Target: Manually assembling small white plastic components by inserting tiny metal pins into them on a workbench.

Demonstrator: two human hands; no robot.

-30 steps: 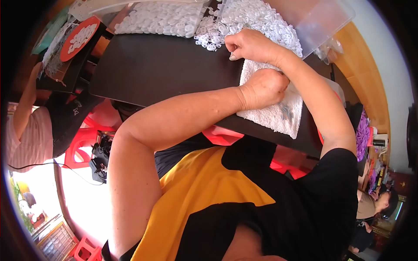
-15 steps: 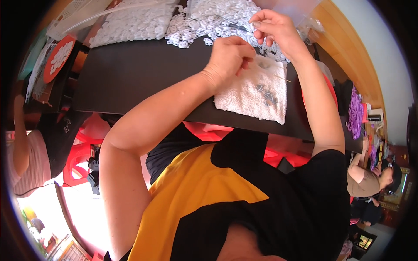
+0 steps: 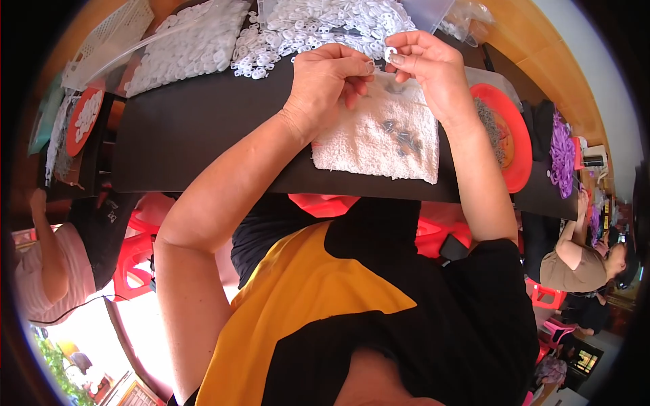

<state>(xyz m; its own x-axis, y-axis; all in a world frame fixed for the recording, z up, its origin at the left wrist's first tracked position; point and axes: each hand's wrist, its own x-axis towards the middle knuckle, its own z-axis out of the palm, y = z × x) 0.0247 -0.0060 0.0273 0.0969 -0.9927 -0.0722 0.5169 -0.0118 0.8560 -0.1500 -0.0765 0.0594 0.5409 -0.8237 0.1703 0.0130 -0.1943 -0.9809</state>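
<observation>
My right hand (image 3: 433, 71) pinches a small white plastic piece with a hole (image 3: 391, 52) between thumb and forefinger. Just left of it, my left hand (image 3: 328, 76) is closed in a pinch, its thumb and forefinger together; what they hold, if anything, is too small to make out. Both hands hover over the far part of a white towel (image 3: 365, 154) on the dark table (image 3: 223, 128). Several small grey metal pins (image 3: 403, 139) lie on the towel. Beyond my hands spreads a heap of white plastic pieces (image 3: 338, 27).
A clear bag of white pieces (image 3: 189, 54) lies at the far left. Right of the towel stands a red plate (image 3: 520, 152) with a grey pile of small parts (image 3: 489, 128). Purple strung items (image 3: 562, 152) lie farther right. Co-workers sit at both sides.
My right hand has come down and tilted its fingertips toward my left hand, and the white piece now shows. The view has shifted, revealing more of the red plate.
</observation>
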